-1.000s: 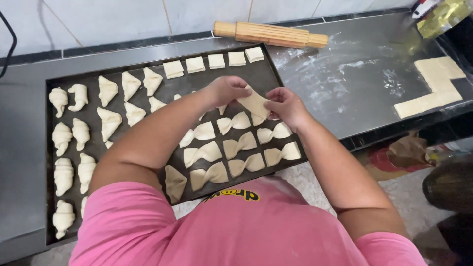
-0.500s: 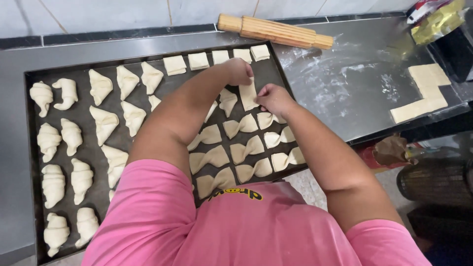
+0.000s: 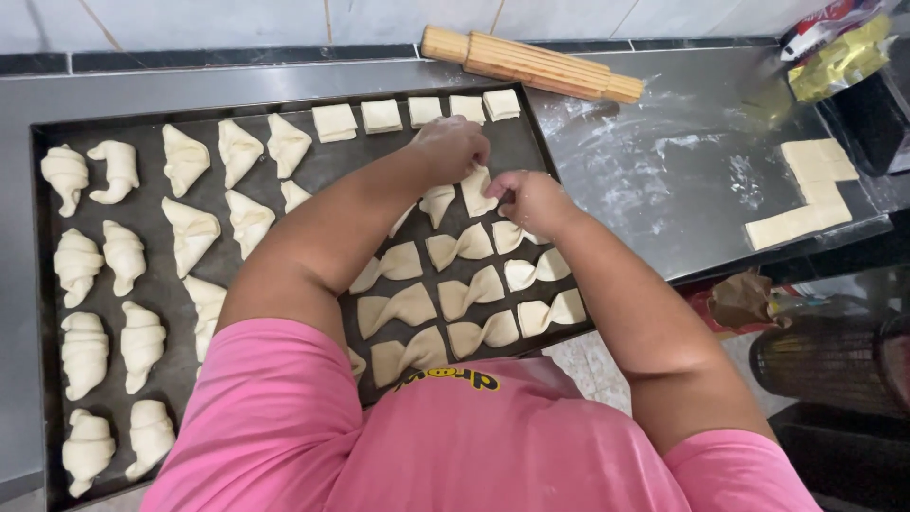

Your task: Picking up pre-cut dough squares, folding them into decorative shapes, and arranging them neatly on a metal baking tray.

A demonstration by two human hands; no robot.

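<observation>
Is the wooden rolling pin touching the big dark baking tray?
Apart. The head view shows the ridged wooden rolling pin lying on the floury steel counter behind the dark baking tray, with a strip of bare counter between them.

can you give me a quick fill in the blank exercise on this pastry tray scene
1. Both the left hand and the right hand are on a piece of ____ above the dark baking tray.
2. The wooden rolling pin lies on the counter just ____ the tray's far edge.
3. The four flat dough squares sit along the tray's ____ edge.
4. The person's shirt is ____.

Missing words: dough; beyond; far; pink
</observation>
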